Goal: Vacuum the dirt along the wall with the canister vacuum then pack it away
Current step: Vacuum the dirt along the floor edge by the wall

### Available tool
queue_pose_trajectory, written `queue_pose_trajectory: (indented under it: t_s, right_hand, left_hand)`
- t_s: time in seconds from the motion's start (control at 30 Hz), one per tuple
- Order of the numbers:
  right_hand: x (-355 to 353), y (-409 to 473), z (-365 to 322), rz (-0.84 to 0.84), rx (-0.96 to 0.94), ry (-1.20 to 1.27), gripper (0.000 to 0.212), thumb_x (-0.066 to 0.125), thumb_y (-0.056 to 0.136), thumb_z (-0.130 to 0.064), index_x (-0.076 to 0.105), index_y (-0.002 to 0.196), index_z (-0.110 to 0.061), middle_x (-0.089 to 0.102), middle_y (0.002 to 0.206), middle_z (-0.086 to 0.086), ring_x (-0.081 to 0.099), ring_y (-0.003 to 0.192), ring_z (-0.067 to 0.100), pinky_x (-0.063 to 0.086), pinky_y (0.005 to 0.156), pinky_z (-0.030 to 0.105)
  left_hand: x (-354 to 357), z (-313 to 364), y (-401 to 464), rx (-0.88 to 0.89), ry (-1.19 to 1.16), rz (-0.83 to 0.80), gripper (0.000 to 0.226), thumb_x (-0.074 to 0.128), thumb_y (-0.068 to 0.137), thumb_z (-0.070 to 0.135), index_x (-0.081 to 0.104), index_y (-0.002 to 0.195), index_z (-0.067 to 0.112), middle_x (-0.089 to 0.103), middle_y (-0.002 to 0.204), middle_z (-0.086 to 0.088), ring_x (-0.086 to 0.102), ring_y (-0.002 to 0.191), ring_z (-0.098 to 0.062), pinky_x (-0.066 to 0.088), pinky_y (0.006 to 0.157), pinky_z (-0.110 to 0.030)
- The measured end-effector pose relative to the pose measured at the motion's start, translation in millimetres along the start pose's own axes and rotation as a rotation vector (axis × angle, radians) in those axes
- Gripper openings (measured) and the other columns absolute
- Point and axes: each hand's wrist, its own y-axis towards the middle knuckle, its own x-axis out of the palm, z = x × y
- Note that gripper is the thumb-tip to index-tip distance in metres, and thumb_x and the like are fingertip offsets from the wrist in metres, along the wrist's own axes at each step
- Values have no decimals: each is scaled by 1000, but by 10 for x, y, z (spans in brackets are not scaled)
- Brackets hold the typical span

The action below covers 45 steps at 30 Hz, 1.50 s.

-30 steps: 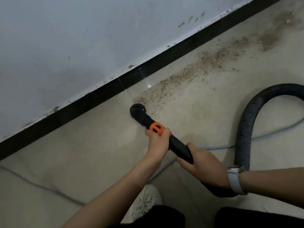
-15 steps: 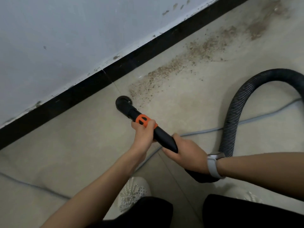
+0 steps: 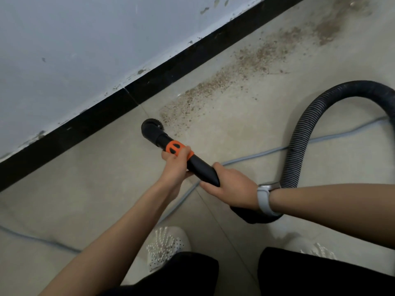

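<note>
Black wand [image 3: 197, 166] gripped by both hands, left hand [image 3: 176, 167] near the orange collar [image 3: 178, 149], right hand [image 3: 232, 186] behind; brush nozzle [image 3: 152, 130] at dirt [image 3: 213, 92] edge ahead, so sweep slowly forward hugging the skirting [image 3: 149, 86].

Canister itself out of frame. Ribbed hose [image 3: 299, 144] runs off right edge, its lower end hidden behind right wrist + watch [image 3: 265, 199]. Wand [image 3: 201, 167] mid-section covered by left hand [image 3: 176, 167], rear by right hand [image 3: 232, 185]. Brush nozzle [image 3: 151, 130] mouth faces floor, not visible. Dirt trail [image 3: 245, 67] cut at top edge. Grey cable [image 3: 256, 155] exits left + right edges, partly under arms.
</note>
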Motion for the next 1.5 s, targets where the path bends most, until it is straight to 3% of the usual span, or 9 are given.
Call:
queue_pose_trajectory:
  t_s: [0.17, 0.33, 0.47, 0.63, 0.73, 0.87, 1.03, 1.27, 1.5]
  right_hand:
    - [80, 9, -62, -49, -11, -6, 34, 50, 93, -45, 34, 98, -16, 51, 80, 1, 58, 73, 28, 39, 58, 33]
    - [187, 93, -224, 104, -3, -83, 31, 47, 93, -42, 38, 106, -14, 56, 96, 6, 60, 83, 32, 34, 59, 32]
    - [222, 192, -283, 163, 22, -136, 37, 47, 94, -42, 39, 115, -12, 60, 103, 8, 61, 87, 31, 34, 61, 31]
    - [80, 145, -120, 167, -21, -157, 36, 45, 93, -46, 38, 108, -14, 63, 92, 7, 61, 82, 32, 31, 59, 32]
    - [-14, 50, 56, 155, -12, -204, 34, 46, 92, -49, 35, 102, -19, 61, 85, 4, 61, 78, 31, 31, 56, 33]
    - [-176, 45, 228, 175, -49, -319, 41, 45, 90, -54, 38, 112, -20, 60, 81, 2, 61, 77, 31, 30, 56, 32]
    - [-324, 140, 259, 153, -185, -382, 49, 43, 93, -48, 33, 131, -19, 60, 109, 6, 60, 84, 31, 33, 60, 32]
    - [-313, 247, 142, 168, -236, -597, 42, 40, 95, -43, 39, 123, -12, 58, 110, 7, 61, 83, 29, 31, 60, 31]
    - [-541, 339, 233, 278, -83, -501, 49, 47, 91, -52, 35, 124, -17, 64, 98, 10, 62, 81, 34, 34, 58, 32]
  left_hand:
    - [-81, -122, -31, -2, 25, -37, 36, 48, 95, 19, 23, 122, 17, 52, 101, -5, 59, 88, -17, 51, 66, -30]
    - [-54, -188, -63, 45, 35, -68, 25, 46, 96, 15, 28, 112, 19, 51, 93, -2, 58, 83, -13, 49, 67, -28]
    - [-82, -137, -34, 46, 54, -127, 32, 47, 96, 16, 28, 122, 21, 52, 95, 2, 57, 87, -11, 46, 73, -28]
    - [-238, -196, 25, 104, 238, -240, 37, 52, 93, 37, 40, 125, 24, 53, 111, 14, 51, 102, 4, 36, 91, -27]
    - [-381, -336, 165, 198, 543, -78, 60, 54, 85, 58, 47, 131, 21, 49, 132, 0, 45, 124, -15, 35, 106, -37]
    - [-541, -491, 420, 226, 1058, 184, 83, 50, 79, 69, 27, 145, 25, 20, 154, -6, 11, 143, -26, 15, 111, -51]
    - [-822, -733, 594, 104, 1359, 111, 103, 59, 75, 66, -8, 148, 36, -23, 155, 1, -21, 142, -28, 3, 111, -62]
    - [-851, -792, 599, 128, 1339, 120, 107, 60, 75, 65, -13, 147, 37, -28, 154, 4, -26, 141, -26, -4, 110, -60]
    - [-849, -797, 609, 119, 1362, 134, 106, 58, 76, 66, -15, 147, 36, -28, 154, 5, -24, 142, -26, -1, 112, -59]
